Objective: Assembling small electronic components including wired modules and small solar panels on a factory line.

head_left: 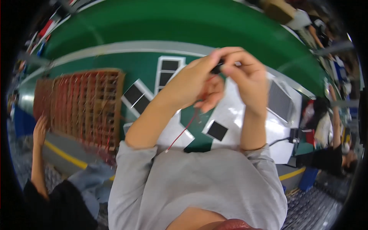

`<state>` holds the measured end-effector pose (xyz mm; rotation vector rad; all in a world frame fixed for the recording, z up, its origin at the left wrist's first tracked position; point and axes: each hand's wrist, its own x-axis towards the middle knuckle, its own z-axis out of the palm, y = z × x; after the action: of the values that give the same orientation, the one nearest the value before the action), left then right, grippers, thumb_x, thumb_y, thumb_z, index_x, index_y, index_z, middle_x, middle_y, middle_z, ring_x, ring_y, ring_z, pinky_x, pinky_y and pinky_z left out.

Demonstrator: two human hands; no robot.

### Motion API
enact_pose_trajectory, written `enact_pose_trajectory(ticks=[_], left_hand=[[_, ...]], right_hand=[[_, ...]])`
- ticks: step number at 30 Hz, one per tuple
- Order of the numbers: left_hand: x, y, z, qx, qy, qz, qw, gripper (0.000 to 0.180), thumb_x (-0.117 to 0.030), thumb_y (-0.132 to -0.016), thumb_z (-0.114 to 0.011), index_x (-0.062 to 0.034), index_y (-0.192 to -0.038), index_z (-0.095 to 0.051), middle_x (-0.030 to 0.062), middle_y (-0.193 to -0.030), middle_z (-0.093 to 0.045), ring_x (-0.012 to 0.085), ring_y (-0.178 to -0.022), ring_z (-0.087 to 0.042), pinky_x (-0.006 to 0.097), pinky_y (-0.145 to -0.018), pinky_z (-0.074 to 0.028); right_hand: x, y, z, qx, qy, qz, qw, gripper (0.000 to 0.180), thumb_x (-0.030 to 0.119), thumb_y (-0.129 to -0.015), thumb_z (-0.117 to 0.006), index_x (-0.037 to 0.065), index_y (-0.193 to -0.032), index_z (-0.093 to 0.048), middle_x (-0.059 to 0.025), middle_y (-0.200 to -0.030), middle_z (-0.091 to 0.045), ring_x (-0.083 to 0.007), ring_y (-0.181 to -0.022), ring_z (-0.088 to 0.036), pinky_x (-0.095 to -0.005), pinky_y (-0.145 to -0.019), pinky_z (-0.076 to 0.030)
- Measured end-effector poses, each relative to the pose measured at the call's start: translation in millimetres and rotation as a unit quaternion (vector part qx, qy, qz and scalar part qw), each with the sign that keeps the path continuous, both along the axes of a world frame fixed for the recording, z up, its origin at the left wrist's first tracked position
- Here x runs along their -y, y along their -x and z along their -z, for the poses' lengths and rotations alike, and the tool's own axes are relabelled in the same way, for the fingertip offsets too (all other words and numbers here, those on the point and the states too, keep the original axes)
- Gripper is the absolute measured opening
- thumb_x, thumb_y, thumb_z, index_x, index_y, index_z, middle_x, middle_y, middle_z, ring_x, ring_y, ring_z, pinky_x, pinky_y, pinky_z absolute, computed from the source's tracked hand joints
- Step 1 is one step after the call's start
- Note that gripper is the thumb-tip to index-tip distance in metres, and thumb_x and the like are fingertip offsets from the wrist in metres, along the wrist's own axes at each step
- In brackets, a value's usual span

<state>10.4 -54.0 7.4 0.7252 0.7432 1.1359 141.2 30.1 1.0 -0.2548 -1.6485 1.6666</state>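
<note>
Both my hands are raised over the green work table and meet around a small black part (217, 67). My left hand (201, 78) is closed on it, the lower fingers curled. My right hand (247, 73) pinches the same part from the other side, thumb and fingers bent together. Much of the part is hidden by the fingers, so its exact kind does not show. A thin red wire (185, 128) hangs below my left hand and ends in a small pale tip near my shirt.
White sheets with black rectangles (217, 130) lie on the table (199, 142). A divided cardboard crate (86, 103) with red wires stands left, a co-worker's hand (40, 130) at its edge. Right are a grey ribbed pad (280, 100) and another person's arm (335, 119). Beyond runs a green belt (153, 25).
</note>
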Motion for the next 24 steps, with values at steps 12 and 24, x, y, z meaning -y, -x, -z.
enact_pose_trajectory(ticks=[12, 24], left_hand=[[-5, -15, 1, -0.111, 0.007, -0.102, 0.989, 0.053, -0.044, -0.091, -0.018, 0.0033, -0.096, -0.042, 0.0087, -0.045, -0.045, 0.013, -0.029, -0.04, 0.019, -0.026, -0.022], [-5, -13, 1, -0.138, -0.015, -0.037, 0.99, 0.048, -0.043, -0.091, -0.02, 0.0003, -0.095, -0.039, 0.0098, -0.045, -0.044, 0.0134, -0.028, -0.039, 0.019, -0.026, -0.023]], right_hand=[[-6, -10, 1, 0.061, -0.098, 0.03, 0.993, 0.007, 0.005, -0.073, -0.06, 0.002, -0.073, -0.054, -0.0077, -0.09, -0.056, -0.0135, -0.081, -0.052, -0.0259, -0.075, -0.042], [-12, -14, 9, 0.007, -0.098, -0.025, 0.995, 0.017, 0.013, -0.076, -0.061, 0.006, -0.081, -0.047, -0.0037, -0.083, -0.051, -0.0144, -0.085, -0.049, -0.0287, -0.081, -0.037]])
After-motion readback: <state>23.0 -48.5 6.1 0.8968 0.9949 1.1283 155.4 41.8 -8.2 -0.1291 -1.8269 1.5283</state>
